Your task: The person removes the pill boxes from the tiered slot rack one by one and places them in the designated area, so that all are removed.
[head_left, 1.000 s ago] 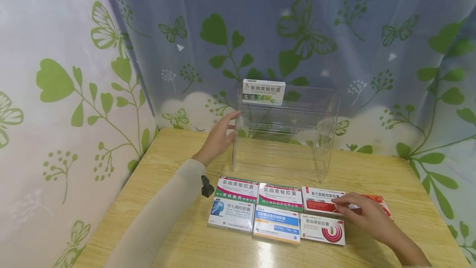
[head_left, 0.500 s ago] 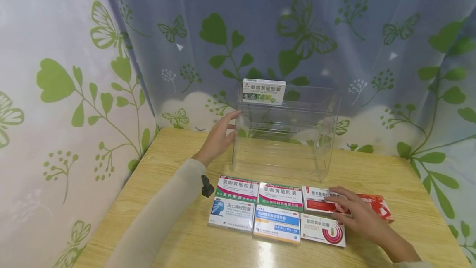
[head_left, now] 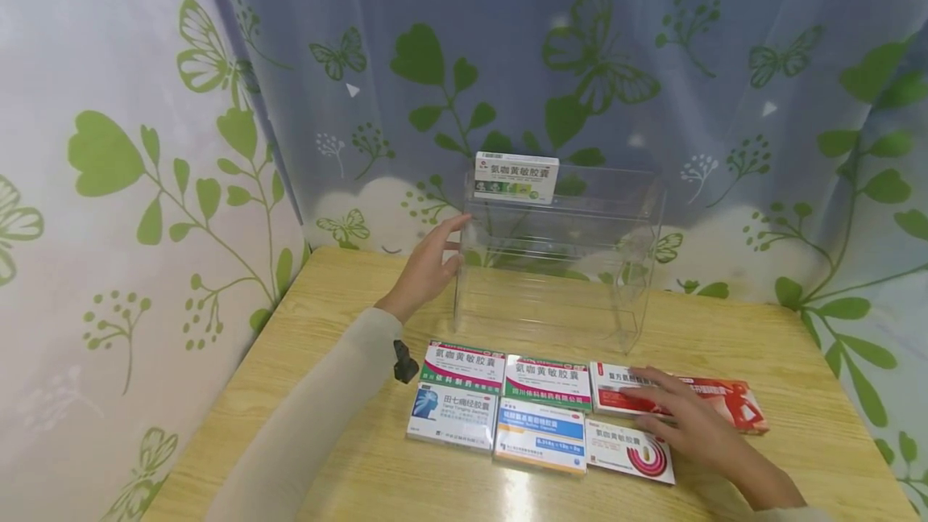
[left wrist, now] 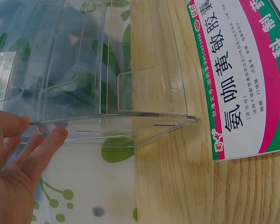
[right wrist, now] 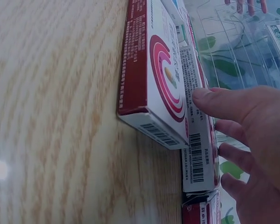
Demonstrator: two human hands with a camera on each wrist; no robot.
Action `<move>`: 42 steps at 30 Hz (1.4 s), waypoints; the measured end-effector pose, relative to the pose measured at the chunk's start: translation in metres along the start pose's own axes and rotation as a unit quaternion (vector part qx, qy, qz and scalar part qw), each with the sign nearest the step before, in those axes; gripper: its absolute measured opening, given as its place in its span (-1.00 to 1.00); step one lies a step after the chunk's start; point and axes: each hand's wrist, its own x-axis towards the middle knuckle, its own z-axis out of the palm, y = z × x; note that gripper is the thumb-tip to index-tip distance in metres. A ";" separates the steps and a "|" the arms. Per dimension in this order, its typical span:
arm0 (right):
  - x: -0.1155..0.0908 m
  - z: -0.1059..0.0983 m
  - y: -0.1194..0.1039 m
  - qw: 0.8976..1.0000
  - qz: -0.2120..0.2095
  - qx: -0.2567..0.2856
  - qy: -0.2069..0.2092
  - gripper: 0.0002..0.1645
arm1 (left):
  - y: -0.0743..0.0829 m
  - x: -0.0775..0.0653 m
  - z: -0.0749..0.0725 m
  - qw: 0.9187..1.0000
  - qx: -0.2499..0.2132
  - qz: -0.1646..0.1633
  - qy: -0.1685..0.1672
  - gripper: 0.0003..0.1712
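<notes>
In the head view my left hand [head_left: 425,271] holds the left side panel of a clear acrylic display rack [head_left: 536,321], its thumb and fingers at the panel's edge. The left wrist view shows fingertips against that panel. My right hand [head_left: 685,413] reaches over a white and red medicine box [head_left: 611,403], covering much of it. Its fingers lie across the top, with the thumb [right wrist: 214,100] at the near long side. Just in front lies a white medicine box with pink rings [head_left: 627,451]. A red medicine box [head_left: 735,405] lies partly behind the right hand.
One white medicine box [head_left: 516,178] stands on the rack's top tier at the left. Two pink and green boxes [head_left: 464,367], a box with a blue head picture [head_left: 453,419] and a blue and white box [head_left: 540,435] lie on the wooden table [head_left: 348,457]. Patterned curtains hang behind.
My right hand has shifted left and spread over the white and red box, baring more of the red one. The ringed box has turned slightly. The left hand stays at the rack.
</notes>
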 end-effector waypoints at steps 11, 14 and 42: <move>0.000 0.002 -0.006 1.000 -0.017 -0.017 0.013 -0.49 | 0.001 -0.001 0.000 1.000 -0.003 0.003 0.002 -0.15; -0.001 0.003 -0.011 0.999 -0.022 -0.026 0.026 -0.51 | 0.001 -0.001 0.000 1.000 -0.004 0.004 0.000 -0.15; 0.060 -0.040 -0.026 0.986 -0.079 0.092 0.114 -0.58 | -0.002 0.000 0.000 1.000 -0.004 0.003 0.005 -0.14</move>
